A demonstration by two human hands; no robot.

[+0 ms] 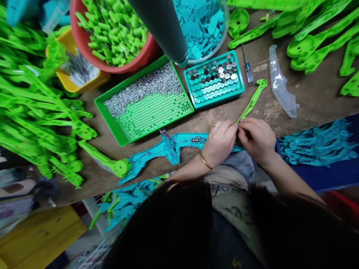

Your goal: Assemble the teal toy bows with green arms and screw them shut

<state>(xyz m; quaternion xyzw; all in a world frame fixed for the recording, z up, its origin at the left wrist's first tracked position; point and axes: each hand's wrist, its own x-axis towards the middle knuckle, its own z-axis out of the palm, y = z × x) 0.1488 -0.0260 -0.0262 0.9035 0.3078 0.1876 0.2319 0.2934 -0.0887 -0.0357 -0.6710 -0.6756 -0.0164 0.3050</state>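
My left hand (220, 144), with a bracelet at its wrist, is closed at the lower end of a narrow green plastic piece (254, 99). Close beside it, my right hand (259, 140) is pinched at that same end; what lies between its fingertips is too small to make out. Thin wires (246, 109) run along the green piece toward my fingers. Partly under my left hand lies a long teal plastic shell (151, 151) with red and blue wires and a small metallic component (196, 140) inside. A green rounded part (122, 168) meets its left end.
A green basket (151, 129) of small screws and a teal tray (215, 102) of round metal discs stand behind. Nearby lie a screwdriver (248, 74) and a clear plastic part (282, 84). Green parts (42, 112) pile at left. A grey post (162, 26) rises beside a red tub (112, 68).
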